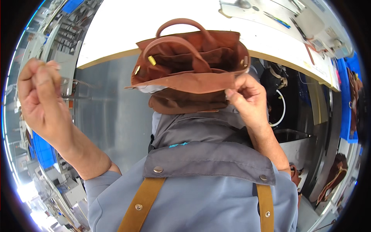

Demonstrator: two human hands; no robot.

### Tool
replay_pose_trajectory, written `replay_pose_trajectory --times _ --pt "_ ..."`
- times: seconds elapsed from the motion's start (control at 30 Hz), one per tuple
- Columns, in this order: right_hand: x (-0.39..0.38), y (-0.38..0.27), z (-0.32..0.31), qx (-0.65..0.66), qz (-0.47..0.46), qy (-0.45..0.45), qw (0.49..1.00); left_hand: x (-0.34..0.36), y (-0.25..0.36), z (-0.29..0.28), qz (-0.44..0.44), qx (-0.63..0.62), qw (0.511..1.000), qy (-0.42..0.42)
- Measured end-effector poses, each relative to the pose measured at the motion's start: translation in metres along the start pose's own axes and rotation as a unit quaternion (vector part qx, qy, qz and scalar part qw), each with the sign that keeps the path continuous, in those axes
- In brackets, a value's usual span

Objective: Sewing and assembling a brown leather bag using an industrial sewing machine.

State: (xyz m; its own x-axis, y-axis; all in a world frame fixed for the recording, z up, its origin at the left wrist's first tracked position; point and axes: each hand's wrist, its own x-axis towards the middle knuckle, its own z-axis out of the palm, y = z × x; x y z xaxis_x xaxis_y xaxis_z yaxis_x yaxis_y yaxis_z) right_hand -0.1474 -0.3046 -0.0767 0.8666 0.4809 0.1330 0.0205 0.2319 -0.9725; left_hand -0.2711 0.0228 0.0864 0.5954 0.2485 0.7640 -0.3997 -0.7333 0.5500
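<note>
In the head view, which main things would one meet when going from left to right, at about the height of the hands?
Left hand → brown handbag → right hand → white curved tube → blue bin near the right edge.

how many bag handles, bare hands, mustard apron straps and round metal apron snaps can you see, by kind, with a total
Bag handles: 2
Left hand and right hand: 2
Mustard apron straps: 2
Round metal apron snaps: 4
Total: 10
</note>
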Motion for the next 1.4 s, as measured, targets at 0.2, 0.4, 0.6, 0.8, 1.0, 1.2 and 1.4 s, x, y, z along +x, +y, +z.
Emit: replay_pose_trajectory --times 0.2,0.4,0.6,0.8,1.0,1.2,1.4 --pt "0.0 -0.003 -0.008 0.016 0.014 -0.013 1.0 -0.022 -0.02 -0.086 -0.174 0.385 0.905 -0.05" --pt "0.0 -0.004 -0.007 0.019 0.024 -0.011 0.999 -0.067 -0.01 -0.034 -0.199 0.379 0.888 -0.168" --pt "-0.003 -0.003 -0.001 0.017 0.041 -0.002 0.999 -0.077 -0.004 0.089 0.143 0.25 0.934 -0.213" --pt "-0.002 -0.011 0.01 0.028 0.093 -0.078 0.992 -0.08 -0.028 0.122 0.258 0.226 0.929 -0.142" --pt "0.016 0.0 0.052 0.063 0.215 -0.12 0.967 -0.114 -0.02 0.122 0.297 0.286 0.904 -0.113" --pt "0.025 0.007 0.064 0.025 0.187 -0.099 0.977 -0.126 -0.017 0.115 0.242 0.294 0.92 -0.09" --pt "0.025 0.012 0.061 -0.009 0.143 -0.109 0.984 -0.116 -0.015 0.108 0.164 0.265 0.942 -0.121"
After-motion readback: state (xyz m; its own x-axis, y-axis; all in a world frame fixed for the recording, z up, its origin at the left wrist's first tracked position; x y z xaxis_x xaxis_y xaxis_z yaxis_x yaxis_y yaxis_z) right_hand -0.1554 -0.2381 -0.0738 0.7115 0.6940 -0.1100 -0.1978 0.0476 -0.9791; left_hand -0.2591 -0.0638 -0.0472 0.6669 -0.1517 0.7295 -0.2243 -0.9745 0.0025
